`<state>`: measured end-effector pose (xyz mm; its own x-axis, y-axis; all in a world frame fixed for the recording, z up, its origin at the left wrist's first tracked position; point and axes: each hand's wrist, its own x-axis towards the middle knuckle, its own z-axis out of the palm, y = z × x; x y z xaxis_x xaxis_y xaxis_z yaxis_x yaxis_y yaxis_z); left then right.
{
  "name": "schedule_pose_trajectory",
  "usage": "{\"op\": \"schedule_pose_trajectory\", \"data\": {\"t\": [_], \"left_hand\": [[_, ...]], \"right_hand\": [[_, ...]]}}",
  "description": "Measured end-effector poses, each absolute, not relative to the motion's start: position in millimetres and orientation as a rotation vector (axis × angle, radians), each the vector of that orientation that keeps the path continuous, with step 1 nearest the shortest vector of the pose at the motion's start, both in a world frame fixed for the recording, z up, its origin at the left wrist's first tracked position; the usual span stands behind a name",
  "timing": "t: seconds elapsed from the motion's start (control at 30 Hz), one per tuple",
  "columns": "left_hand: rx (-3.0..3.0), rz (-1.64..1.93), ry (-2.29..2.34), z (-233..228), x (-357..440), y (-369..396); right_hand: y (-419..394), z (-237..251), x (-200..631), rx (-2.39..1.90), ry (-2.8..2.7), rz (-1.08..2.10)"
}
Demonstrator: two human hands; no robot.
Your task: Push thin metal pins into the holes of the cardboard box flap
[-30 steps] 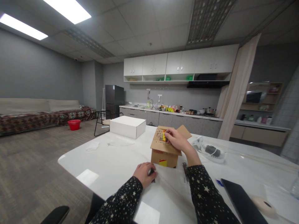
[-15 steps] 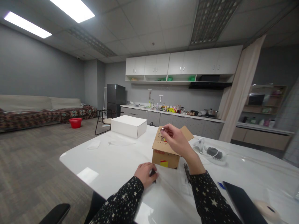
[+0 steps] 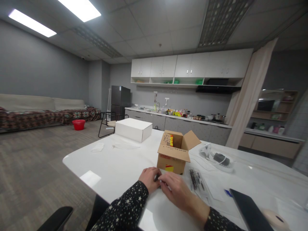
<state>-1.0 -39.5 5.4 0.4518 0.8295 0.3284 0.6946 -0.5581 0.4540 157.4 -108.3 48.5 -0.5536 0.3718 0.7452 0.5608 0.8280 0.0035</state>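
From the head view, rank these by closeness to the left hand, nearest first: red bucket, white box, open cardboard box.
From the left hand:
1. Open cardboard box: just ahead and to the right, on the table.
2. White box: farther ahead, slightly left, on the table.
3. Red bucket: far left, on the floor.

among the fingers (image 3: 166, 177), a small piece (image 3: 157, 177) looks dark; beneath them, the tabletop (image 3: 120, 166) is white. just beyond them, the cardboard box (image 3: 178, 164) is tan, with yellow-and-red patches. behind the fingers, the left sleeve (image 3: 121, 205) is black, scattered with pale stars. far to their left, the bucket (image 3: 79, 125) is red.
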Motion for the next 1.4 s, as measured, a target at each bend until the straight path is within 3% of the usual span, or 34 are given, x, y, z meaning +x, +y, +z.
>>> {"op": "schedule_pose_trajectory", "data": {"t": [0.17,0.67,1.4], "left_hand": [[2.426,0.793,1.318,5,1,-39],[2.448,0.765,1.300,7,2,-39],[2.452,0.745,1.335,6,2,-39]], "right_hand": [[-109,14,171,-0.794,-2.328,-0.355],[-92,8,178,-1.224,-2.222,0.022],[-91,8,177,-1.132,-2.294,0.098]]}}
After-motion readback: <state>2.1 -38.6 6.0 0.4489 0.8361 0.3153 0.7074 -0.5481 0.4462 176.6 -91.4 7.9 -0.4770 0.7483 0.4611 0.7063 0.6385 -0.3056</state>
